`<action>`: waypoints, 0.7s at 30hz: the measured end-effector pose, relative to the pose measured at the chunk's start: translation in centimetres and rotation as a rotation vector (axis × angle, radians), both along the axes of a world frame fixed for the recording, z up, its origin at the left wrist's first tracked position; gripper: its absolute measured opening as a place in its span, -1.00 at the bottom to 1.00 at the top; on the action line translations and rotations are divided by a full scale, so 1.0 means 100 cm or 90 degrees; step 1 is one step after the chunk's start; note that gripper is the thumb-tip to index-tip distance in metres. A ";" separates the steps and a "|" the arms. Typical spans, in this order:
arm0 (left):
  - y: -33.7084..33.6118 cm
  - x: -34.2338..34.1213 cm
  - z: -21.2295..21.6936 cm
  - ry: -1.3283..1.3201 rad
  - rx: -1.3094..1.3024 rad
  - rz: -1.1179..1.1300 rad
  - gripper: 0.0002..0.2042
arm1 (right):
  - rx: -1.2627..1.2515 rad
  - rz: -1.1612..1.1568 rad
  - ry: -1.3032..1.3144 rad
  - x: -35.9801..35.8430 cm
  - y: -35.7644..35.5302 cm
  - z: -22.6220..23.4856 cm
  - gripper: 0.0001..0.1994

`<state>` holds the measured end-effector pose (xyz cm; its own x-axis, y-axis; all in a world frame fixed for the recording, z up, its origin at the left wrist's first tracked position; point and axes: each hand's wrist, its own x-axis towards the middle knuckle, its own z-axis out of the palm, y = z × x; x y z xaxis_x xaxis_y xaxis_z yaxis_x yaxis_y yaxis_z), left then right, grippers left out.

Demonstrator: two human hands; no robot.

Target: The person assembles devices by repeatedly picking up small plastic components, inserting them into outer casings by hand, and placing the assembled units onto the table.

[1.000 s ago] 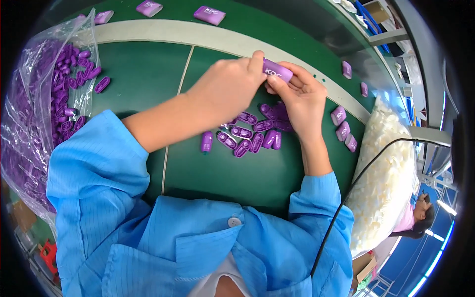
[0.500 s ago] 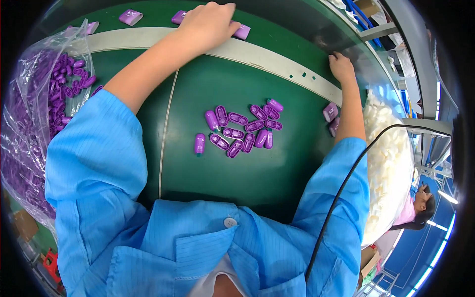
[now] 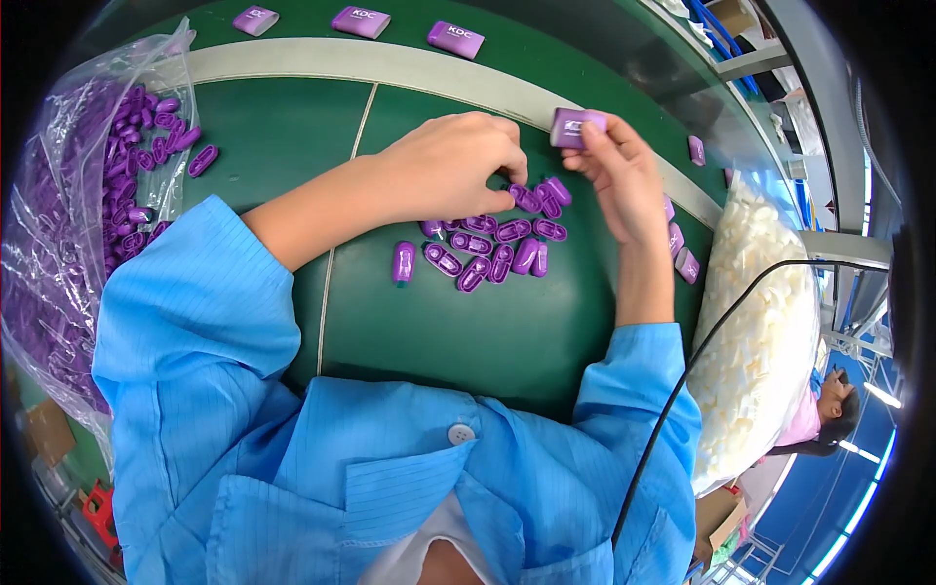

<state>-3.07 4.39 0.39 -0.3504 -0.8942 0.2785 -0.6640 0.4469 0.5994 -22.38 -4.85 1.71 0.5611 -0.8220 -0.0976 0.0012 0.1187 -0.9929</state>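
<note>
My right hand is raised above the far side of the green work surface. Its thumb and fingers pinch a light purple plastic casing with white print. To the left, my left hand reaches over a cluster of purple parts. Its curled thumb and forefinger close on the end of a purple oval shell, which is partly covered by the fingertips. Around it lie several open oval shells and capped capsule-shaped pieces. One capsule piece lies apart, left of the cluster.
Printed purple casings sit on the green belt beyond a pale curved strip. More casings lie at right. A clear bag of purple parts stands left, a bag of cream pieces right. A dark cable crosses my right sleeve.
Both hands have drawn back from the far belt toward the middle. My right hand now holds a purple casing, and my left has come down to the cluster of purple shells.
</note>
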 end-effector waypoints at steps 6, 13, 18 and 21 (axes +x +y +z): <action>-0.009 0.027 0.002 0.368 0.241 0.112 -0.80 | 0.066 0.026 -0.071 0.029 0.021 -0.011 -0.73; -0.012 0.034 0.002 0.632 0.361 0.132 -0.72 | -0.098 -0.050 -0.006 0.044 0.028 -0.004 -0.74; -0.012 0.027 -0.002 0.649 0.353 0.146 -0.71 | -0.095 -0.030 0.005 0.043 0.030 -0.005 -0.74; -0.012 0.027 -0.006 0.638 0.338 0.133 -0.69 | -0.087 -0.024 0.003 0.043 0.030 -0.004 -0.75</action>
<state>-0.39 3.24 -0.18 -0.0158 -0.9966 -0.0805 0.1844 -0.0820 0.9794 -18.11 -1.80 1.29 0.5294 -0.8483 0.0142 -0.0019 -0.0179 -0.9998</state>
